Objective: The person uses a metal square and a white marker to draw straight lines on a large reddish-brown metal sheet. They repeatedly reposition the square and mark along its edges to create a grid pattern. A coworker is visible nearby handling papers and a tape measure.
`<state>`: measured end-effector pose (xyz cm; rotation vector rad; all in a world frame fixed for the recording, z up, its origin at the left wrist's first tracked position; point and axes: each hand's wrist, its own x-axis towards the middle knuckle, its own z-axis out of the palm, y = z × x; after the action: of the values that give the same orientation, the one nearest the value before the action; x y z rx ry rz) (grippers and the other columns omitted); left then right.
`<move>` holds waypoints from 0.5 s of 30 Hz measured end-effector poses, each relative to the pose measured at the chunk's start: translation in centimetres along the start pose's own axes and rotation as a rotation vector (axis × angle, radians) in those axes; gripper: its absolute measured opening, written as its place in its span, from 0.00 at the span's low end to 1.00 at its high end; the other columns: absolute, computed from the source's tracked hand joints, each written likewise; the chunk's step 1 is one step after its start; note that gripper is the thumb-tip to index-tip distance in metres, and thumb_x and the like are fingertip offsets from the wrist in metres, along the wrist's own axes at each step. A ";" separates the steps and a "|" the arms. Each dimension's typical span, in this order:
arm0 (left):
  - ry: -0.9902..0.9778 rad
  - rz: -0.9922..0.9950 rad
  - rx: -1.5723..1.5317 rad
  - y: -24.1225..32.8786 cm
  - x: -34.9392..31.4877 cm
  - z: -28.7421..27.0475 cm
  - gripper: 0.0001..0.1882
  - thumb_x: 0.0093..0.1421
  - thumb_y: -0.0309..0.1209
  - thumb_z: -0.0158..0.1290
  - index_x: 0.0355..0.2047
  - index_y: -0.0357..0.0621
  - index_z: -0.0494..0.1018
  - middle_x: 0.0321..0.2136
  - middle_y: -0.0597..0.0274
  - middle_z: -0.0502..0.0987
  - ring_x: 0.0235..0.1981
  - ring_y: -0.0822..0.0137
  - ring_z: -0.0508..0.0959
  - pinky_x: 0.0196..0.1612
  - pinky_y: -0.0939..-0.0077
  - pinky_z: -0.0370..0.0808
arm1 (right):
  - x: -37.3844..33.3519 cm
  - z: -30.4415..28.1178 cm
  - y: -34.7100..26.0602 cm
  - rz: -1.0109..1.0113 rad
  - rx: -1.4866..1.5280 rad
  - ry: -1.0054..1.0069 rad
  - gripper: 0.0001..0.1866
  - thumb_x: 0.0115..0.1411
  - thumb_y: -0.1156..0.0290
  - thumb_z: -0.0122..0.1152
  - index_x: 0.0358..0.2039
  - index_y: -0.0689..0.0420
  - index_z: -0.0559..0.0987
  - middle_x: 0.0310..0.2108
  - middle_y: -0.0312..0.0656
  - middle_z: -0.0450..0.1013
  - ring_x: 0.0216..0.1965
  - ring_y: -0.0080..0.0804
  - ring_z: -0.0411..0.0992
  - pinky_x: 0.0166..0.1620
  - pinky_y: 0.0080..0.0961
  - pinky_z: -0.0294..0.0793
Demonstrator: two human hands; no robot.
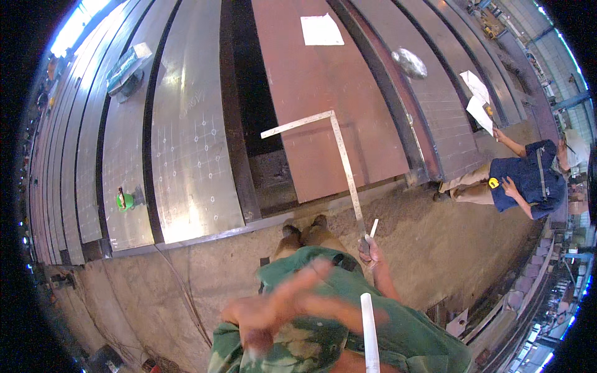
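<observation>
Square: we hold a long metal framing square (341,158) by the near end of its long blade; the blade runs up and away from us onto the rust-brown steel plate (323,93), and its short arm turns left at the far corner, reaching out over the plate's left edge toward the dark gap (252,81).
Right hand: our right hand (370,250) is closed round the blade's near end, low and right of centre in the view, above the concrete floor (435,248). A thin white stick (373,228), perhaps a marker, rises from the same grip; we cannot tell exactly what it is.
Left hand: our left hand (280,304) is blurred in front of our green shirt, fingers spread and loose, holding nothing that we can make out. It is well apart from the right hand.
Near our chest: a white tube-like object (369,336) stands close to the camera, below the right hand.
Plate: a white sheet of paper (321,30) lies at its far end.
Left: a grey steel plate (186,137) carries chalked circles and grid lines; further left, a small green tool (125,200) sits on another plate.
Right: a person in dark blue (528,177) crouches at the end of the grey plates, holding white papers (479,102).
</observation>
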<state>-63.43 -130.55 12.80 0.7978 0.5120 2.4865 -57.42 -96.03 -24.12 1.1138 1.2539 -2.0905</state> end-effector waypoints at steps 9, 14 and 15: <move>1.149 -0.282 0.883 -4.8 -9.8 -15.1 0.23 0.67 0.33 0.49 0.59 0.37 0.62 0.45 0.51 0.77 0.46 0.64 0.77 0.49 0.71 0.73 | 2.1 1.6 -3.6 -0.025 0.033 -0.041 0.23 0.61 0.43 0.54 0.34 0.52 0.73 0.13 0.31 0.62 0.05 0.20 0.52 0.07 0.18 0.49; 1.223 -0.292 0.861 -6.9 -11.9 -17.0 0.20 0.67 0.32 0.49 0.57 0.37 0.64 0.44 0.54 0.78 0.44 0.67 0.77 0.45 0.73 0.73 | 2.9 1.5 -6.1 -0.045 0.153 -0.125 0.22 0.63 0.43 0.52 0.30 0.51 0.73 0.12 0.30 0.60 0.05 0.19 0.51 0.07 0.18 0.47; 1.222 -0.272 0.852 -7.3 -11.5 -16.9 0.20 0.67 0.32 0.49 0.56 0.37 0.65 0.44 0.54 0.78 0.43 0.68 0.77 0.45 0.74 0.73 | 3.0 1.3 -6.9 -0.051 0.166 -0.161 0.22 0.63 0.43 0.51 0.30 0.50 0.73 0.12 0.30 0.60 0.05 0.19 0.50 0.07 0.17 0.47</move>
<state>-63.32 -134.21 -8.62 -0.6698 1.9704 2.1667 -64.61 -93.76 -22.77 0.9676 1.0596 -2.3067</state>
